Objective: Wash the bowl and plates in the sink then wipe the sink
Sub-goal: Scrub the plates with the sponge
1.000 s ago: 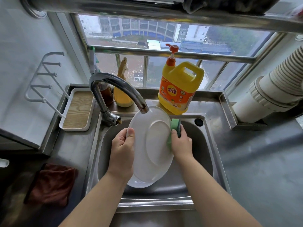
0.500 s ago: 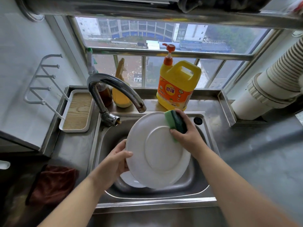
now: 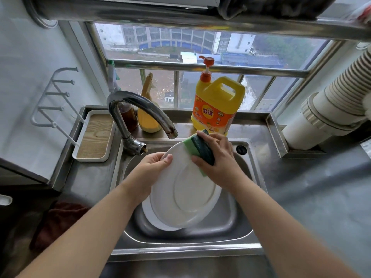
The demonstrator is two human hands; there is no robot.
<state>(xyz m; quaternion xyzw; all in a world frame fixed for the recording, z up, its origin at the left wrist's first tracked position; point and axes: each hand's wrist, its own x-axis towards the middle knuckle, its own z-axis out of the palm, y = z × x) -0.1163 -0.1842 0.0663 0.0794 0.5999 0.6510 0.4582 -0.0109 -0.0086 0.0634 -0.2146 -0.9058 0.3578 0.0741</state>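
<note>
The plate [image 3: 180,189] is tilted over the sink [image 3: 230,223], underside toward me, and it hides most of a second white dish [image 3: 152,216] lying in the basin beneath it; only a crescent of that one's rim shows, so I cannot tell whether it is a plate or the bowl. My left hand [image 3: 150,167] grips the plate's upper left edge, thumb curled over the rim. My right hand [image 3: 218,157] is wrapped around the green sponge [image 3: 197,146], pressing it to the plate's top edge, just below the faucet [image 3: 140,109] spout. The yellow detergent jug [image 3: 217,105] stands on the ledge behind the sink.
</note>
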